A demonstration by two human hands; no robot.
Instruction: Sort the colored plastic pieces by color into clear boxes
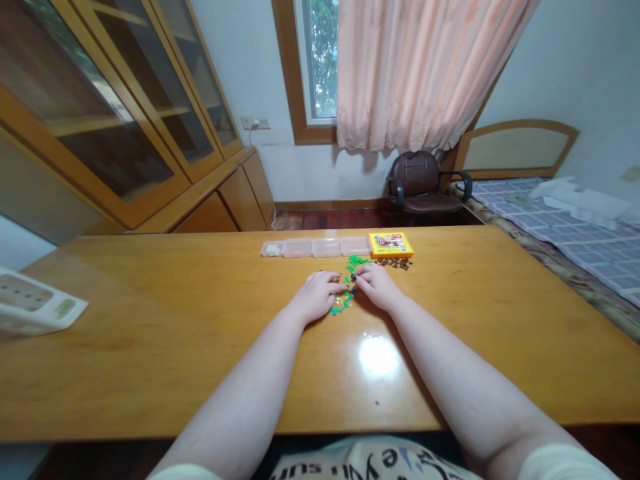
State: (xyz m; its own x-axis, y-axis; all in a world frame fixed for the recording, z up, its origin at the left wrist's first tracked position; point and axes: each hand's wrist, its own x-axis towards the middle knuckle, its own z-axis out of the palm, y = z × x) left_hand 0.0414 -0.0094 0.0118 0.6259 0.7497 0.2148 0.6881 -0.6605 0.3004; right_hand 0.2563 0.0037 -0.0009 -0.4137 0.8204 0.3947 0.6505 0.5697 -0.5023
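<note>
My left hand (319, 293) rests on the table with its fingers stretched out beside a cluster of tiny plastic pieces. Just right of the cluster, my right hand (377, 285) has its thumb and fingers drawn together near a small dark spot; what they pinch, if anything, is too small to name. Between and below the hands lie green and blue pieces (344, 305), with a few yellow and white ones by my left fingers. A pile of green pieces (356, 261) lies beyond my fingertips, and brown pieces (399, 263) are scattered to its right.
Behind the pieces stands a row of clear plastic trays (313, 248), joined to a yellow box (391, 245) at the right. A white plastic object (40, 303) sits at the table's left edge. Beyond the wooden table (175, 333) are an office chair (423, 180) and a bed.
</note>
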